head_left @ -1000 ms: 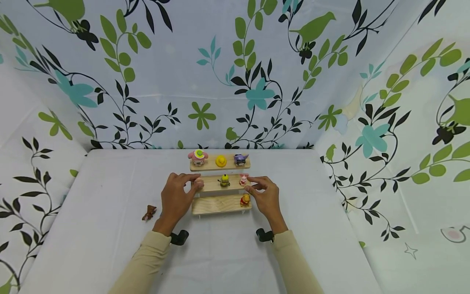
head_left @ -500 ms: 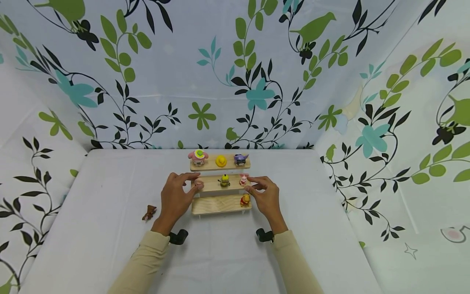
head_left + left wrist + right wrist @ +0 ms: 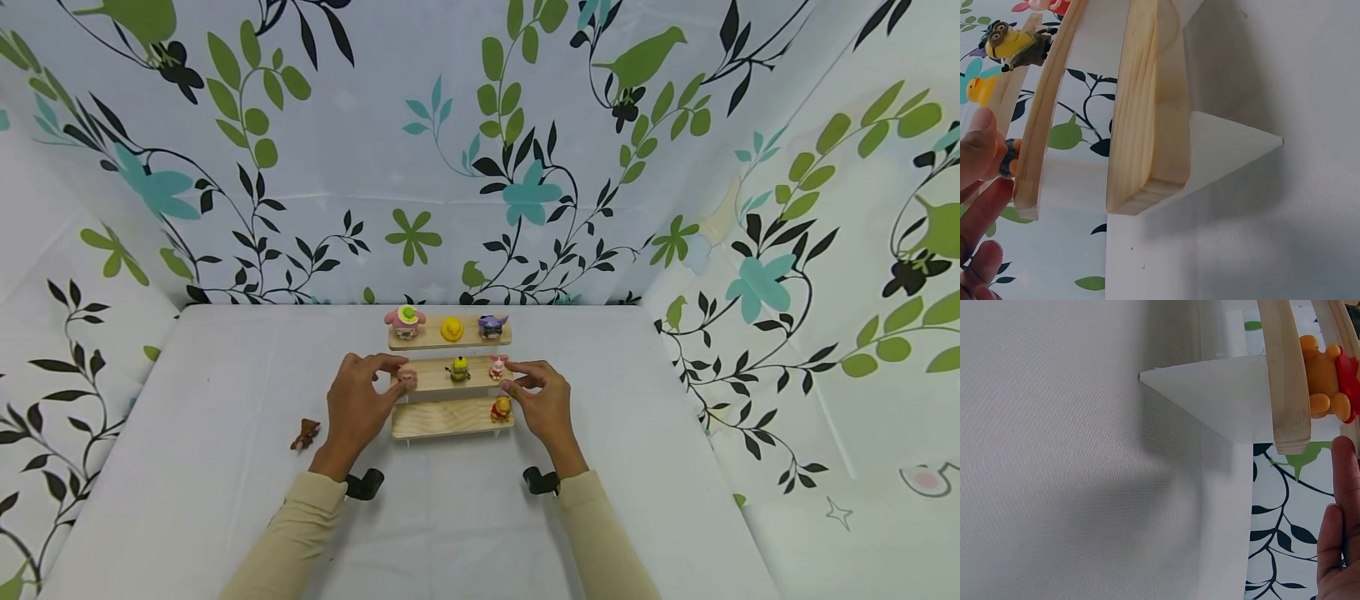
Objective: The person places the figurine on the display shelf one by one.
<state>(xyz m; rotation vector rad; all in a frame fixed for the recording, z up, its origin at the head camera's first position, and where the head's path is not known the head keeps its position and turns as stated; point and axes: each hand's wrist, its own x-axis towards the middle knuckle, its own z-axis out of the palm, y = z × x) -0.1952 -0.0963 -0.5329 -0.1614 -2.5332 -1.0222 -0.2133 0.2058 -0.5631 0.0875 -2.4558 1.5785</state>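
Note:
A three-step wooden display rack [image 3: 442,417] stands on the white table. At the left end of its middle step, my left hand [image 3: 360,408] pinches a small peach figurine [image 3: 1009,156] with a dark blue bottom and orange feet, mostly covered by the fingers. My right hand [image 3: 543,400] is at the other end of that step, thumb and forefinger close around a pink pig figurine [image 3: 497,367]. Between them stands a minion figurine [image 3: 458,368]. A Winnie-the-Pooh figurine [image 3: 501,407] sits at the right of the lowest step, below the right fingertips.
On the top step are a pink-eared figurine [image 3: 405,322], a yellow duck [image 3: 452,328] and a purple figurine [image 3: 492,326]. A brown figurine [image 3: 305,433] lies on the table, left of my left hand. Patterned cloth [image 3: 337,167] hangs behind and beside the table.
My left thumb and fingers have shifted very slightly at the peach figurine. The right hand, the rack and the other figurines look unmoved.

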